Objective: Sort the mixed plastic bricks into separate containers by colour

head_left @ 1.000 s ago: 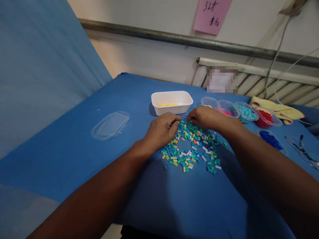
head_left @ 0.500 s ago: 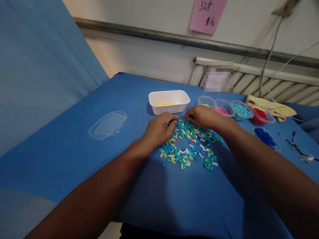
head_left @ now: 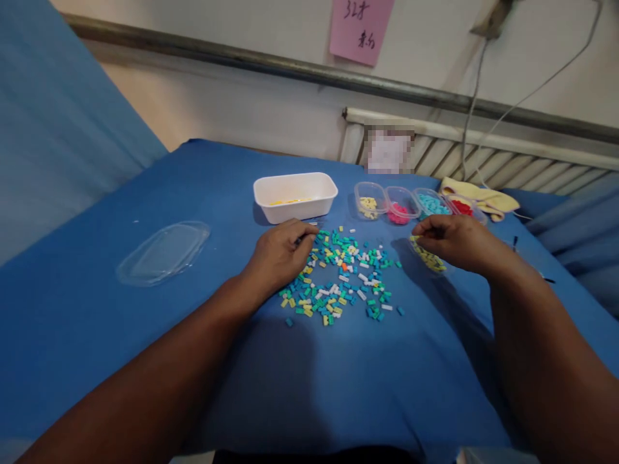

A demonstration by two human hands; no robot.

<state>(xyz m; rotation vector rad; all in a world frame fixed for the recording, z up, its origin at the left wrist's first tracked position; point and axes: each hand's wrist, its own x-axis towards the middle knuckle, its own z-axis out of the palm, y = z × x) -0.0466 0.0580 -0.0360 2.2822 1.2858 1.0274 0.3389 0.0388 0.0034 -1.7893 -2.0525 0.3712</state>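
Small building bricks (head_left: 333,298) in green, teal, white and yellow lie in a loose, ring-like spread on the blue cloth. My left hand (head_left: 285,252) rests at the left edge of this spread, thumb and forefinger curled together; what they hold, if anything, is hidden. My right hand (head_left: 457,241) hovers to the right with thumb and fingertips pinched. Just below its fingertips is a small clear tub of yellow bricks (head_left: 428,258), partly covered by the hand. No brick shows plainly between those fingertips.
A white box (head_left: 294,211) with some yellow pieces stands behind the bricks. To its right, clear tubs hold pale yellow (head_left: 368,206), pink (head_left: 398,212), light blue (head_left: 432,205) and red pieces (head_left: 461,207). Clear lids (head_left: 164,252) lie left; a yellow cloth (head_left: 478,196) lies back right.
My right hand has moved right, from the back of the brick spread to over the tub of yellow bricks. My left hand stays by the spread. The view has shifted right.
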